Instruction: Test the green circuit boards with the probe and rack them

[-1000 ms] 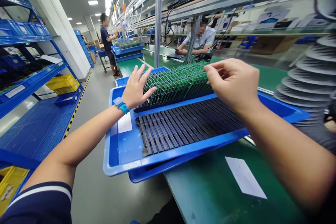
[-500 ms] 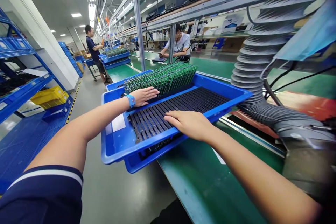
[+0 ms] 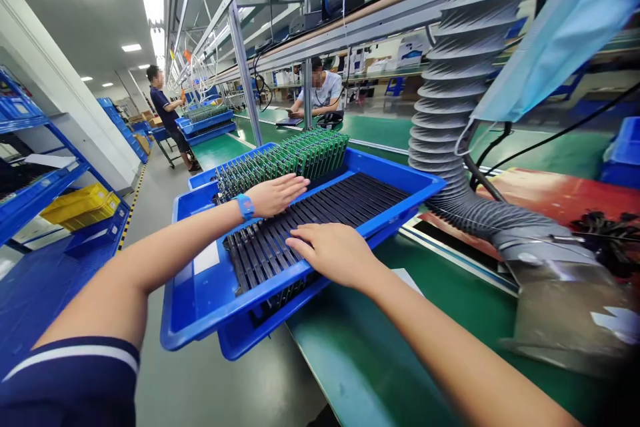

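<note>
A blue plastic tray (image 3: pixel 197 327) holds a black slotted rack (image 3: pixel 345 203) and, behind it, a row of upright green circuit boards (image 3: pixel 285 157). My left hand (image 3: pixel 277 195), with a blue band at the wrist, is stretched flat over the rack close to the front of the boards. Palm down, my right hand (image 3: pixel 333 252) lies at the near side of the rack, its fingers extended over the slots. Neither hand grips anything; whether the palms touch the rack I cannot tell. Another blue tray (image 3: pixel 235 343) sits underneath, partly hidden.
The trays jut over the edge of a green bench (image 3: pixel 345 353). A grey ribbed duct (image 3: pixel 440 113) and a hanging face mask (image 3: pixel 545 60) are at the right. Blue shelving with a yellow bin (image 3: pixel 80 207) stands left. Two people are farther back, one standing (image 3: pixel 165 107), one seated (image 3: pixel 325 93).
The view has swung slightly to the right, so the trays appear farther left. My left hand has shifted from beside the boards to farther over the slotted rack. My right hand stays near the front rim.
</note>
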A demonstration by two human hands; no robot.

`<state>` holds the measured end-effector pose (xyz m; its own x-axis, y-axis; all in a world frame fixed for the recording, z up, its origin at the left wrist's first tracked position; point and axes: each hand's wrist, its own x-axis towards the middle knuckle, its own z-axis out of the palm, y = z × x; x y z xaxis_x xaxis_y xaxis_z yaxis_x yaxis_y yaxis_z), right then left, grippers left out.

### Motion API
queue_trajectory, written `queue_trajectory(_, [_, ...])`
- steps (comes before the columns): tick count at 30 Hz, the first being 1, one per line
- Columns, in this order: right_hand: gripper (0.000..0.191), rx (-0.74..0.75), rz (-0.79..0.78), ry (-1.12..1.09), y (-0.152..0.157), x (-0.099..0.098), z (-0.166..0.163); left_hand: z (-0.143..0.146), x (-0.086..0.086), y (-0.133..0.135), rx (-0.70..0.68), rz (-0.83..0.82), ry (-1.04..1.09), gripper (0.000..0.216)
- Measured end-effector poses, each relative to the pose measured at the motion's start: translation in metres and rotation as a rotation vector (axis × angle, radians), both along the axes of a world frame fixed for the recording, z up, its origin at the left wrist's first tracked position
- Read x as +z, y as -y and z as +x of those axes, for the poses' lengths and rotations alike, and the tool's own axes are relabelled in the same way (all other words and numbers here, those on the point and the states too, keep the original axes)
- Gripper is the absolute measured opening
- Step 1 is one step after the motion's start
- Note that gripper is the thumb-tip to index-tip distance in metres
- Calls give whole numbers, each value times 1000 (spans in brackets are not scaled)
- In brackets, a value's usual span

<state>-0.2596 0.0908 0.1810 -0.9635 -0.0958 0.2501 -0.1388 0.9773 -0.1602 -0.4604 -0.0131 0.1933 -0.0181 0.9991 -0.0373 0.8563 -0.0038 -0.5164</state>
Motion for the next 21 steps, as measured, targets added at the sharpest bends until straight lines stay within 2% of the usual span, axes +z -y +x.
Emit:
queue_trajectory(3, [46, 4, -5, -13, -1, -1, -1, -7, 3, -44, -22, 2, -42, 47])
queue_trajectory(6, [46, 11, -1, -4, -2, 0, -1, -23, 3, -64, -4, 29, -78, 44])
queue_trajectory(10, [45, -12, 4, 5, -1, 1, -1, -32, -11, -60, -6, 38, -92, 41])
queue_trajectory(15, [41, -6, -1, -10, 1, 0, -2, -25, -27, -57, -18, 29, -68, 37])
queue_trajectory(18, [38, -2, -67, -51, -2, -4, -3, -20, -21, -53, -43, 21, -32, 38])
queue_trajectory(21, [28, 55, -249, -251, -6, -11, 1, -18, -11, -38, -70, 16, 7, 44])
